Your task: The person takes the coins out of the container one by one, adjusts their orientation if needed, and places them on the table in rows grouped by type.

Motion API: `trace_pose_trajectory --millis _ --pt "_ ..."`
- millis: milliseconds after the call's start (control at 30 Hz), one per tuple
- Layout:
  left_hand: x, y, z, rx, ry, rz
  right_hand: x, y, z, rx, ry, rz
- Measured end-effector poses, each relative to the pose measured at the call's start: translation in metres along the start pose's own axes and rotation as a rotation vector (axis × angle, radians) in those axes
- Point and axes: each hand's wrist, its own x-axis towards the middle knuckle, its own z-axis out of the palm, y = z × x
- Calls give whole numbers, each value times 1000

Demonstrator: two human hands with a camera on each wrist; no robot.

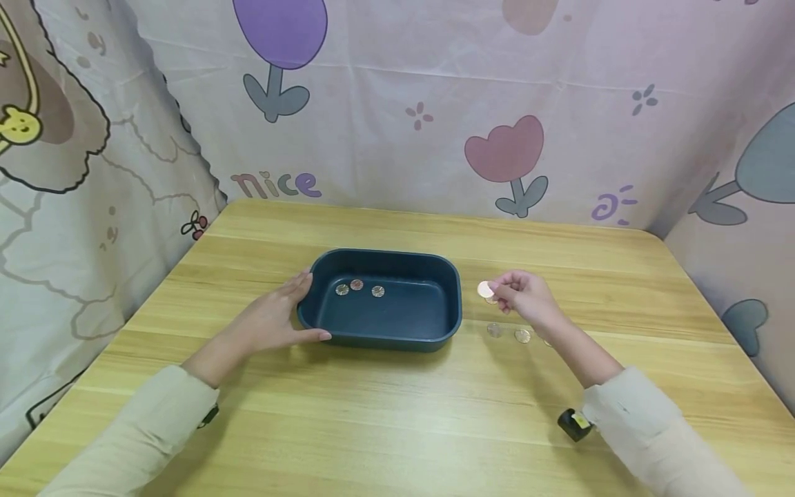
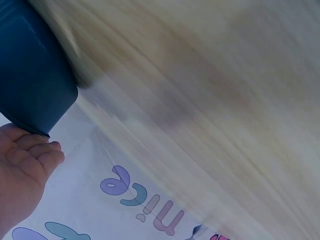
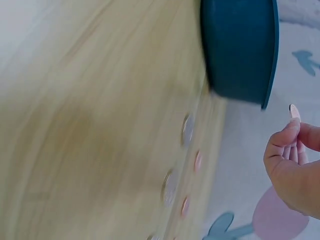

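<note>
Left hand (image 1: 273, 317), spread, braces the left end of a dark blue rectangular tray (image 1: 397, 339); steady contact is advisable. Within lie three coins (image 1: 357, 284). Right hand (image 1: 523, 295) pinches a coppery coin (image 1: 484, 290) just right of the tray, where a light edge hold should serve; glare whitens the coin's face.

1 word legible: "nice" lettering (image 1: 281, 184) on backdrop cloth (image 1: 397, 159); markings on coins (image 1: 378, 291) seem too small to read.
</note>
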Motion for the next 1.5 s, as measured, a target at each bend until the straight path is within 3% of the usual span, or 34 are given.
trace_pose_trajectory --millis 533,833,1167,1500 --pt "0 1 -2 -7 -11 -4 -15 35 -68 -100 108 90" --pt "0 3 -3 -7 -9 -1 -10 61 -101 -145 81 212" --pt "-1 2 -2 -15 -14 -8 -1 71 -116 -130 109 404" --pt "-1 2 0 -14 -2 -1 6 71 -114 -237 144 494"
